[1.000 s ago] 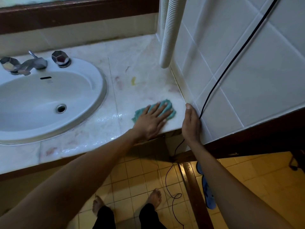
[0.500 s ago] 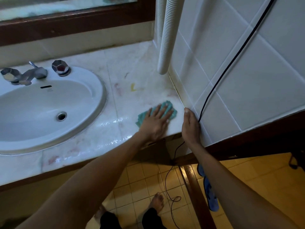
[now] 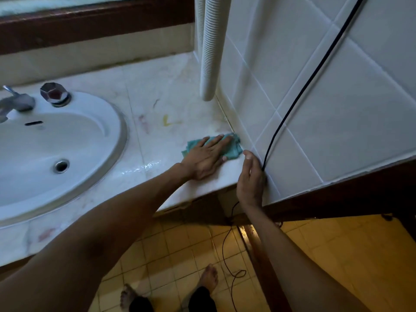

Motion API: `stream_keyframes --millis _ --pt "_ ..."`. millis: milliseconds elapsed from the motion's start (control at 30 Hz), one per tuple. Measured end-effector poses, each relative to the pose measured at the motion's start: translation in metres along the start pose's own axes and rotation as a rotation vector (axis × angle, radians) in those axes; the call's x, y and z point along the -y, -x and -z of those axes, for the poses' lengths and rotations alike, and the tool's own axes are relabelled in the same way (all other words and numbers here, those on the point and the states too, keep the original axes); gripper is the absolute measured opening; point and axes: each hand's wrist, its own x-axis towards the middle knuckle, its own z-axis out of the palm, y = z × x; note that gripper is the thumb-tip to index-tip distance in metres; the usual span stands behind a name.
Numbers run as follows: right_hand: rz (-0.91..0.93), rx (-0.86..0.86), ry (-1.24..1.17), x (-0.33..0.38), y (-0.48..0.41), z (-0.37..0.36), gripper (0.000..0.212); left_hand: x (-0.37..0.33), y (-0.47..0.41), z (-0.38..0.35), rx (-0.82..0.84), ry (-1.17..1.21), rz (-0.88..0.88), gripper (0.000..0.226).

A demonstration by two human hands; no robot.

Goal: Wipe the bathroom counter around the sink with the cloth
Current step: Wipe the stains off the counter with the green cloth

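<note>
A teal cloth (image 3: 234, 150) lies on the pale marble counter (image 3: 157, 140), at its right end where it meets the tiled wall (image 3: 326, 122). My left hand (image 3: 204, 157) presses flat on the cloth with the fingers spread, covering most of it. My right hand (image 3: 251, 179) rests against the wall's edge at the counter's front corner, holding nothing. The white oval sink (image 3: 67, 140) is set into the counter to the left. A yellow stain (image 3: 166, 120) and reddish marks show between sink and cloth. A wet streak shines near the front edge.
A white ribbed hose (image 3: 210, 52) hangs down the wall, ending just above the counter's back right. A black cable (image 3: 304, 82) runs down the tiles past my right hand to the floor. A metal tap knob (image 3: 54, 94) and faucet (image 3: 15, 102) stand behind the sink.
My left hand has slid the cloth to the right and slightly back, into the corner against the tiled wall. My right hand has stayed on the wall's edge.
</note>
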Motion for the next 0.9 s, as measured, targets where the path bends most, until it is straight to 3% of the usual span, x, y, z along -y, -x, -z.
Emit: stream_keyframes --millis 233,567,900 --pt "0.036 0.085 0.072 -0.007 0.000 -0.007 0.043 0.022 -0.018 0.008 -0.014 0.014 -0.081 0.051" --pt "0.148 0.123 0.203 -0.015 0.000 -0.009 0.042 0.064 -0.079 0.032 -0.060 -0.068 0.246 0.054" --pt "0.095 0.066 0.195 -0.003 -0.012 -0.027 0.050 0.039 0.088 0.009 -0.026 0.001 0.100 0.054"
